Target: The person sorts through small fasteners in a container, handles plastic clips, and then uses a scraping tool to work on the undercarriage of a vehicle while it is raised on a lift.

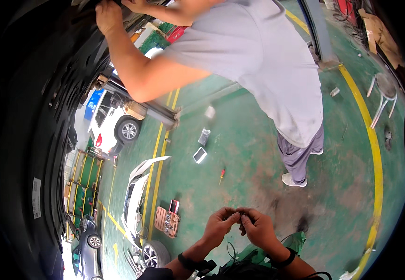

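Observation:
In the lower middle of the head view, my left hand (221, 224) and my right hand (253, 226) meet with fingertips pinched together around something small and dark that I cannot make out. Above them, a co-worker (272, 60) in a pale grey shirt reaches up with both hands (109, 16) to the dark underside of a raised vehicle (16, 130) on the left. What those hands hold is hidden.
On the green floor lie a screwdriver (222, 175), tablet-like object (200, 155), bag (204, 136), open tool case (162, 221), detached white bumper (135, 196) and wheel (151, 256). A stool (384, 86) stands right. Lift posts (319, 32), a white car (114, 116) and dark car (90, 247) surround me.

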A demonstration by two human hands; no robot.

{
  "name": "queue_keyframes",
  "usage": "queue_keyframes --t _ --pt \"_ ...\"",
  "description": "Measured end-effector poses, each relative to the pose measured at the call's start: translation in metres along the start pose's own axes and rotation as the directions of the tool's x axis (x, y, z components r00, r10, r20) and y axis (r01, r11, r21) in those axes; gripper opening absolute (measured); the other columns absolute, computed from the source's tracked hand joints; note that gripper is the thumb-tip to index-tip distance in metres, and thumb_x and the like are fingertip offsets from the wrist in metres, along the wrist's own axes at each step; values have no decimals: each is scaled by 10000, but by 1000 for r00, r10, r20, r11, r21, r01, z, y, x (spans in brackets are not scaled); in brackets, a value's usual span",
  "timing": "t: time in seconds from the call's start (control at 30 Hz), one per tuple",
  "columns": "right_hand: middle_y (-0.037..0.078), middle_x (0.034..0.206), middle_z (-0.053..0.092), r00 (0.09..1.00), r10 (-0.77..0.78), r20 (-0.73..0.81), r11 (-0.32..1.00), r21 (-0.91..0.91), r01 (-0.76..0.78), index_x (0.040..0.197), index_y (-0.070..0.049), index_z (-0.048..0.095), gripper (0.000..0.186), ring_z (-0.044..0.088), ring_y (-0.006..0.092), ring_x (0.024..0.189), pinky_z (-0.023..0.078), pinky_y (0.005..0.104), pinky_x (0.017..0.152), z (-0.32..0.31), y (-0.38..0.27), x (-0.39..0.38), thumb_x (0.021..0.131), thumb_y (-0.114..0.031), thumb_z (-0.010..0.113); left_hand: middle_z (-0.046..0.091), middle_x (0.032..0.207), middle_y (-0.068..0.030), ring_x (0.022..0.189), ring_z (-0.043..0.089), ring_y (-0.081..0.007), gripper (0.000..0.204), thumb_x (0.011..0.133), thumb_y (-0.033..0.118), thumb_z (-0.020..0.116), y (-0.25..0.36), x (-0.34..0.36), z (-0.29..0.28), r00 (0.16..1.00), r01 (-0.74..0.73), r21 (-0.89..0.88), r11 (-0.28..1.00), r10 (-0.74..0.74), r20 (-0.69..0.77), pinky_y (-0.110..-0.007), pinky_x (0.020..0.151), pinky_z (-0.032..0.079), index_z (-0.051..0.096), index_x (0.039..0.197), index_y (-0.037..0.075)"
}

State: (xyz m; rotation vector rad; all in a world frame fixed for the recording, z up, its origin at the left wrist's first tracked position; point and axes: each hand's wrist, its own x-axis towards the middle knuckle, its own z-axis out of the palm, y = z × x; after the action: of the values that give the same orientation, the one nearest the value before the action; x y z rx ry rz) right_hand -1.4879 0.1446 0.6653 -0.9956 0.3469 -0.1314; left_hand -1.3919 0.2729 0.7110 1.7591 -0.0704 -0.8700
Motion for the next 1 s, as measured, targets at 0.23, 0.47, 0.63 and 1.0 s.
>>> queue_keyframes --t 0.23,0.47,0.63,1.0 --pt "154 794 663 969 -224 100 915 -320 245 1156 -52 703 270 623 182 649 508 309 629 -6 -34 40 905 -27 606 575 786 40 535 356 -27 221 1020 155 583 17 25 -20 961 233 -412 881 -143 238 -201 489 275 625 1187 17" --pt "117 783 672 966 -123 228 972 -170 164 1183 -47 677 268 609 139 633 501 275 619 6 -62 104 928 -43 594 585 860 31 543 345 -35 281 1002 174 578 50 65 -44 963 164 -499 851 -29 266 -199 502 282 614 1239 25" --pt "57 810 688 985 -79 151 992 -83 92 1162 28 617 211 642 95 663 526 256 595 19 -74 136 987 -90 620 470 718 58 543 338 -46 126 973 97 619 67 82 -56 992 45 -593 804 33 120 -221 502 277 633 1095 72" --pt "152 792 687 932 -184 311 935 -236 264 1001 10 578 207 693 254 650 533 353 585 -6 -105 178 938 -140 706 428 652 51 531 349 -60 68 986 99 603 101 96 -17 997 -55 -678 733 4 -76 -235 501 282 649 1033 79"
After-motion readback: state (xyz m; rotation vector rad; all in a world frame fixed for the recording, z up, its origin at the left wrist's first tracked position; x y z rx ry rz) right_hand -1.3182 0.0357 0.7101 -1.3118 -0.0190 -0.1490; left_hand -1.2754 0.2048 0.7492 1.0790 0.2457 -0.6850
